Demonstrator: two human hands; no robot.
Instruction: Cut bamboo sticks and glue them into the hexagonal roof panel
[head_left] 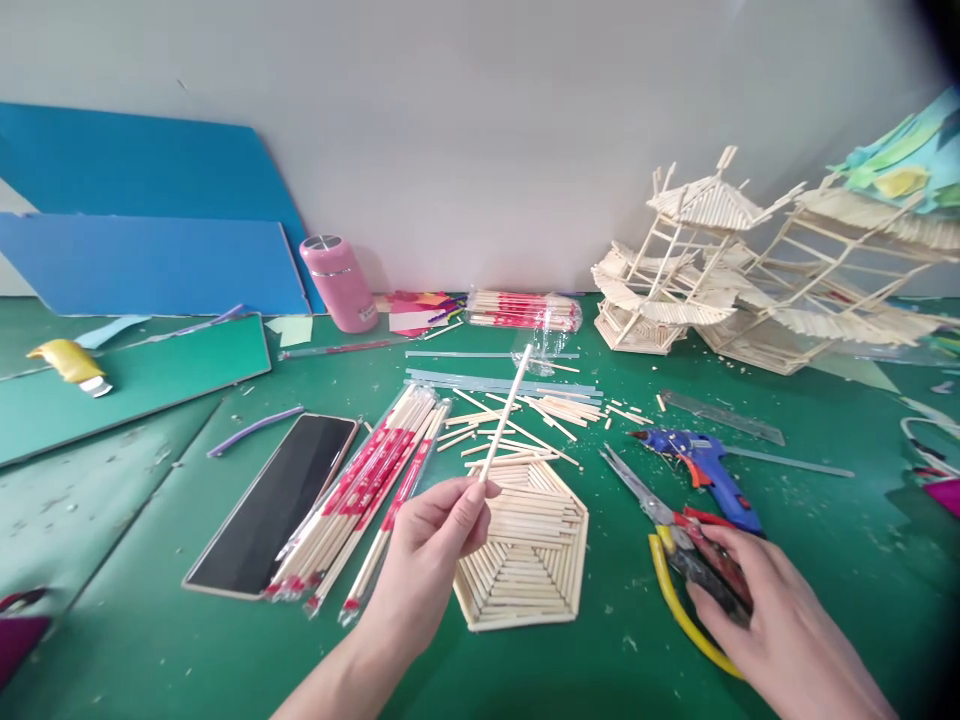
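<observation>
Overall, a green desk [150,560] carries the work. Blue boards [150,230] lean on the wall at far left; two stick-built model towers [750,260] stand at far right. Packs of wrapped chopsticks [360,490] lie beside a dark phone [274,505]. A hexagonal stick panel [525,550] lies flat at centre, loose sticks [540,415] beyond it. A blue glue gun [705,475] lies right of centre. The left hand [427,545] pinches a single stick [506,412] by its lower end, raised above the panel and tilted away. The right hand [780,630] is closed around the yellow-handled cutters [675,550], which rest on the desk.
</observation>
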